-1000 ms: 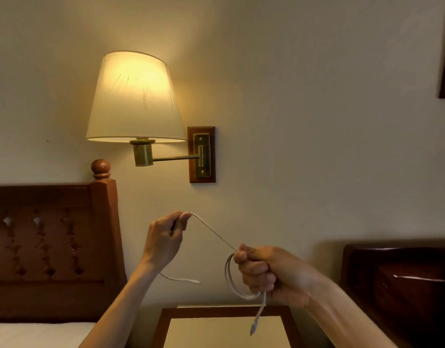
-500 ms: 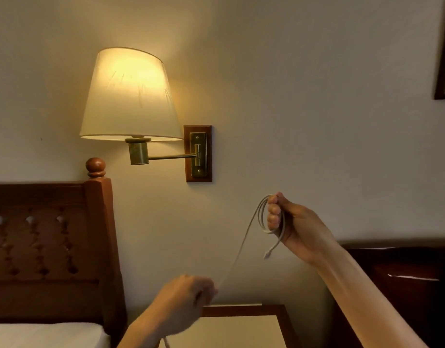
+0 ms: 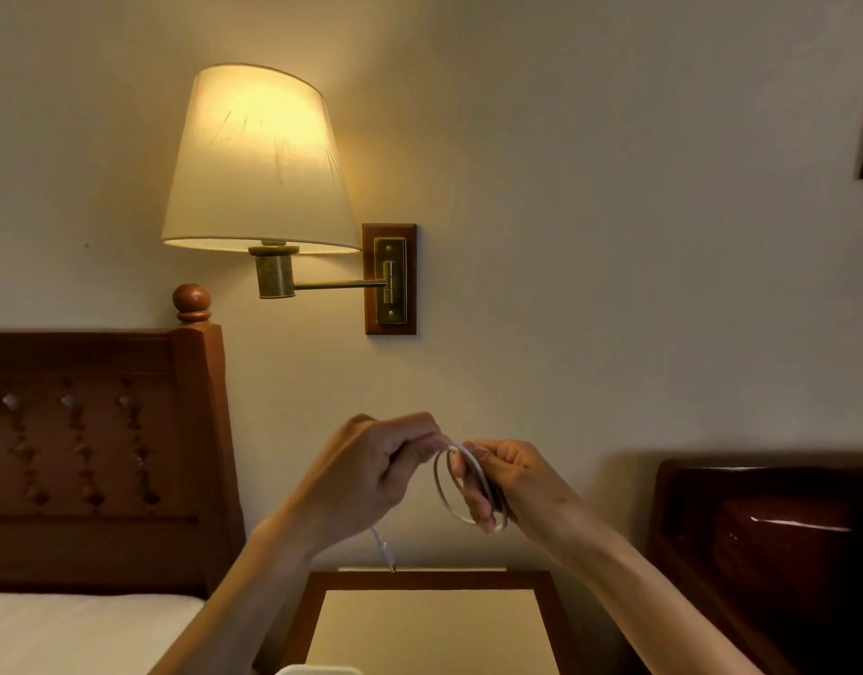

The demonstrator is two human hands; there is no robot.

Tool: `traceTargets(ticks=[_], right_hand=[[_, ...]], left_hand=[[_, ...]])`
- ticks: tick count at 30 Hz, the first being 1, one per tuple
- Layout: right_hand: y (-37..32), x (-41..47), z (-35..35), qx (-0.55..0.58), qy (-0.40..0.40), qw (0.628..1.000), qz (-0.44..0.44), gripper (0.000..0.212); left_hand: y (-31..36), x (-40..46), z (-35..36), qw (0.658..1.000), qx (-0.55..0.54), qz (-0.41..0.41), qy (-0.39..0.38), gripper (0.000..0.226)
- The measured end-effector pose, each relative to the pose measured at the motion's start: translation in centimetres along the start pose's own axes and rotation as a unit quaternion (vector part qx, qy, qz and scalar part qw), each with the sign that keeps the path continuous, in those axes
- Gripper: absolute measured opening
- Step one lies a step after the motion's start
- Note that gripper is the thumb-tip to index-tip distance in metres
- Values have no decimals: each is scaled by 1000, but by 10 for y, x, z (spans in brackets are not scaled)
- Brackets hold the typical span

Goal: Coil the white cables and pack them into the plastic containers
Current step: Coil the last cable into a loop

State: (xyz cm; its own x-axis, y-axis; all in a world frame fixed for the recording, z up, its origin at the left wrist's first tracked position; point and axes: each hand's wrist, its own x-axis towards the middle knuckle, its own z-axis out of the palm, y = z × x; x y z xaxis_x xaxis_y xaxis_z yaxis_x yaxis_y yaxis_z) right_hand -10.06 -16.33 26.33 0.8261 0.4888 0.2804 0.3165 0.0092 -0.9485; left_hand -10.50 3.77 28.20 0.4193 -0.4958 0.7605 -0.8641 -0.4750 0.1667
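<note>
A thin white cable point(image 3: 441, 484) hangs in small loops in front of the wall, above the nightstand. My right hand point(image 3: 512, 484) grips the loops, with its fingers passing through the coil. My left hand point(image 3: 371, 475) pinches the cable at the top of the coil, touching the right fingertips. A loose tail of the cable point(image 3: 383, 550) drops below my left wrist toward the nightstand. A white rim, perhaps a container point(image 3: 317, 669), peeks in at the bottom edge.
A wooden nightstand point(image 3: 429, 621) with a pale top stands below the hands. A lit wall lamp point(image 3: 259, 163) hangs above left. The carved headboard point(image 3: 93, 445) and bed are on the left, dark wooden furniture point(image 3: 770, 538) on the right.
My left hand rose from low by the nightstand up to the coil. My right hand came down toward the middle, and the cable now makes more loops.
</note>
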Motion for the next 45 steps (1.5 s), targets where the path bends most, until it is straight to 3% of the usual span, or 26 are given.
traceTargets(ticks=[4, 7, 9, 14, 16, 20, 22, 24, 26, 29, 32, 36, 41, 45], right_hand=[[-6, -3, 1, 93, -15, 995, 25, 40], [-9, -2, -2, 120, -25, 992, 40, 40], [-9, -3, -6, 130, -35, 989, 60, 40], [-8, 1, -11, 214, -39, 970, 105, 35], [-8, 4, -12, 219, -33, 969, 112, 36], [-3, 7, -7, 216, -30, 971, 102, 40], [0, 9, -1, 235, -18, 968, 89, 39], [4, 9, 1, 246, -12, 966, 78, 37], [8, 5, -3, 252, -6, 964, 85, 37], [15, 0, -12, 251, 14, 961, 118, 39], [15, 0, -11, 242, 11, 961, 135, 38], [8, 1, -1, 216, -11, 967, 134, 40], [1, -8, -7, 237, 1, 964, 116, 33], [-4, -10, -28, 294, 24, 950, 107, 29]], left_hand=[[-11, -5, 18, 995, -44, -74, 57, 21], [-11, -9, 32, 973, -158, -164, 24, 25], [-11, -10, 35, 934, -261, -242, -20, 30], [0, -3, 36, 780, -503, -368, -50, 33], [6, 0, 38, 759, -525, -383, -41, 30], [7, 1, 46, 825, -430, -366, 4, 37], [6, 1, 53, 842, -396, -363, 54, 38], [3, 0, 55, 879, -344, -319, 82, 36], [-4, -4, 51, 923, -266, -268, 66, 31], [-17, -13, 41, 957, -157, -238, 54, 24], [-16, -12, 39, 970, -106, -200, 86, 27], [-19, -7, 40, 957, -107, -207, 172, 26], [-36, -21, 38, 964, -158, -191, 96, 34], [-79, -58, 41, 967, -134, -211, 59, 42]])
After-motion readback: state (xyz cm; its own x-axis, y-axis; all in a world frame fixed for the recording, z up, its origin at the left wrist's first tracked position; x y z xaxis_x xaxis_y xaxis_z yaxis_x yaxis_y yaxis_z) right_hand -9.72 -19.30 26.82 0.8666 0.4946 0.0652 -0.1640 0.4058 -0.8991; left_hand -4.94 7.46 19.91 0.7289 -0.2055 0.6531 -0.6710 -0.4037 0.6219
